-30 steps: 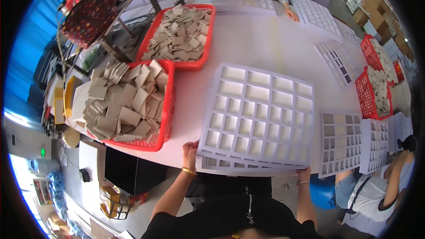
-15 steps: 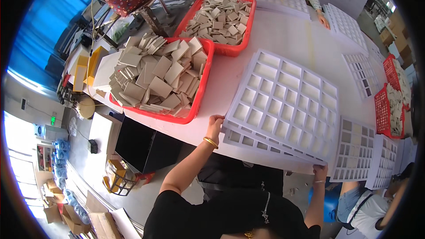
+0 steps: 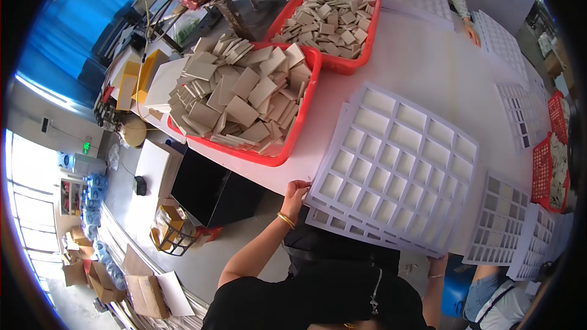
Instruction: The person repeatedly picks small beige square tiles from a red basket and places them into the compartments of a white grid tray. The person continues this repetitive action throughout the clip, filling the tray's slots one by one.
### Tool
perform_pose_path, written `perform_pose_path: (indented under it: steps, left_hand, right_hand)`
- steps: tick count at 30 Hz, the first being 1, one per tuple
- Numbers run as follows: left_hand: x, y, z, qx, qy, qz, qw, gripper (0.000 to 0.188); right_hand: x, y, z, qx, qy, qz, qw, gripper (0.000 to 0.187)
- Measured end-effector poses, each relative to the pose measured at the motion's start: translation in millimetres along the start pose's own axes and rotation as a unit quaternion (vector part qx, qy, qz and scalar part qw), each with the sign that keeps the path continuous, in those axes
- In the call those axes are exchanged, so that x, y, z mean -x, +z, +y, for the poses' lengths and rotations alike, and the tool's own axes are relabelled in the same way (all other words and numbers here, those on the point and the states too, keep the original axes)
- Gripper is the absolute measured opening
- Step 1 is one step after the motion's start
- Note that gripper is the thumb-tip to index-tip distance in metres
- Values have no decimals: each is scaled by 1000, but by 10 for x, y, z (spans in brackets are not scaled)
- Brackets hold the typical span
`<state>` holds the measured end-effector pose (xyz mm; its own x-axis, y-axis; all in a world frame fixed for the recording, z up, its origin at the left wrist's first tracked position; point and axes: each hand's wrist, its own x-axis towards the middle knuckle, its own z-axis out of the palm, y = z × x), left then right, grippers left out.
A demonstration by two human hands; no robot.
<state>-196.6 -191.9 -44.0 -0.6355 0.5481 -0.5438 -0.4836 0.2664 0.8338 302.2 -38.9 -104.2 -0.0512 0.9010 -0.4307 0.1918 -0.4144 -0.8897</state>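
Observation:
A stack of white grid panels [image 3: 391, 174] with rectangular openings lies at the table's near edge, its lowest panels fanned out and overhanging toward my body. My left hand [image 3: 296, 197], with gold bangles at the wrist, is closed on the panels' near left corner. At their near right corner is my right hand [image 3: 436, 264], partly covered by the panel; its fingers are mostly hidden. Left of the stack stands a red basket [image 3: 310, 101] heaped with flat beige-grey tiles [image 3: 241, 110]. Behind it is a second red basket [image 3: 370, 46] of smaller tiles [image 3: 327, 24].
More grid panels [image 3: 500, 217] lie at the right, near red baskets [image 3: 542, 174] of pale pieces. Across the table [image 3: 422, 55], a person's hand [image 3: 472, 32] rests beside other panels. Another person [image 3: 504, 299] is at the lower right. A black cabinet [image 3: 208, 189] stands at the left.
The panel stack has come nearer to my body and slightly left relative to the baskets, with both hands at its corners. My view has shifted a little to the left.

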Motion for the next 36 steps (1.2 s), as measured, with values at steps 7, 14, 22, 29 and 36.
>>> perform_pose_path:
  steps: [7,14,22,29,36]
  left_hand:
    - [443,-311,1173,-421,174,-176,873,22]
    - [-933,-142,2261,-611,432,200,633,55]
    - [-1635,-387,2177,-755,285,199,555,68]
    - [-1727,-687,2312,-683,220,126,685,51]
    - [-1597,-533,2120,-715,268,65,642,53]
  right_hand:
    - [-228,-618,-685,395,-175,40,901,39]
    - [-378,503,-2218,302,-344,55,887,26]
    - [-111,1496,-2605,283,-416,-67,862,13]
    - [-30,1675,-2623,269,-405,-111,867,11]
    - [1,1802,-2657,260,-404,-146,865,14]
